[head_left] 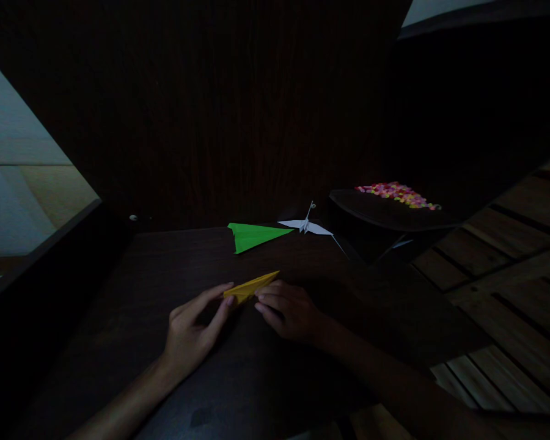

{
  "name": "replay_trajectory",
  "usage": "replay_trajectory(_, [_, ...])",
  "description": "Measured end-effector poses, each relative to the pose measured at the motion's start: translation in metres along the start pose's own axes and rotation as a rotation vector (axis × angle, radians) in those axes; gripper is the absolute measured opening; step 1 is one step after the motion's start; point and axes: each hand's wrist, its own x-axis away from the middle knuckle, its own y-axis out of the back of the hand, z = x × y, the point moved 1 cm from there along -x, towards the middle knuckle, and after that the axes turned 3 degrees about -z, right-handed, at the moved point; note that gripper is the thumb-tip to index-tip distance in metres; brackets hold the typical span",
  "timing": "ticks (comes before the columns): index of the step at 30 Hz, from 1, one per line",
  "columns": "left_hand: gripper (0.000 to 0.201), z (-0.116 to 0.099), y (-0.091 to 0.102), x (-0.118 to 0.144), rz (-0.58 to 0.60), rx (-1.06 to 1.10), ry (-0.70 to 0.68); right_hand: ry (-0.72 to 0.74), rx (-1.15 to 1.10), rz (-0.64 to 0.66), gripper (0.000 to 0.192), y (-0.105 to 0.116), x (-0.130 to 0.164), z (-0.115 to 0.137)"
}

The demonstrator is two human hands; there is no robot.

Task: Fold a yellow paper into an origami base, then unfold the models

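A folded yellow paper plane [252, 287], narrow and pointed toward the upper right, is held just over the dark wooden surface [174, 263]. My left hand [195, 321] pinches its wide rear end between thumb and fingers. On the other side, my right hand [288, 308] grips the lower edge near the middle, with its fingers curled and partly hiding the paper. Beyond the hands lies a green paper plane [259, 236], its tip pointing right. Close to that tip is a white folded-paper bird [305, 227] with spread wings.
To the right, a dark rounded ledge [348, 201] carries a strand of small pink, red and yellow pieces [398, 194]. A dark upright panel [238, 122] rises behind the surface. Slatted wood [508, 287] shows at the right, and a raised side board [41, 275] borders the left.
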Motion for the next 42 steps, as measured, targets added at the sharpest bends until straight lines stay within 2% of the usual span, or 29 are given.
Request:
replay_trajectory(3, [0.024, 0.0, 0.002, -0.006, -0.043, 0.118, 0.282, -0.058, 0.022, -0.098, 0.036, 0.004, -0.003, -0.001])
replay_trajectory(5, [0.03, 0.0, 0.003, -0.011, -0.078, 0.233, 0.423, -0.135, 0.047, -0.165, 0.039, 0.006, -0.005, -0.003])
replay_trajectory(8, [0.039, 0.0, 0.003, -0.017, -0.111, 0.358, 0.573, -0.309, 0.033, -0.226, 0.043, 0.006, -0.006, -0.006])
replay_trajectory(11, [0.043, 0.003, 0.002, -0.019, -0.111, 0.446, 0.679, -0.552, -0.089, -0.241, 0.049, 0.003, -0.004, -0.013])
replay_trajectory(15, [0.042, 0.009, 0.001, -0.017, -0.112, 0.56, 0.768, -0.859, -0.416, -0.167, 0.056, -0.005, 0.002, -0.024])
replay_trajectory(20, [0.04, 0.009, 0.0, -0.016, -0.092, 0.614, 0.815, -1.064, -0.733, -0.004, 0.042, -0.01, 0.003, -0.025])
replay_trajectory(24, [0.038, 0.009, -0.001, -0.016, -0.065, 0.644, 0.826, -1.114, -0.876, 0.049, 0.03, -0.011, -0.002, -0.018])
replay_trajectory(32, [0.033, 0.007, -0.003, -0.016, -0.061, 0.688, 0.867, -1.109, -0.821, -0.005, 0.027, -0.008, -0.002, -0.021])
replay_trajectory(42, [0.031, 0.011, -0.003, -0.015, 0.009, 0.677, 0.87, -1.101, -0.793, -0.047, 0.025, -0.003, -0.002, -0.024])
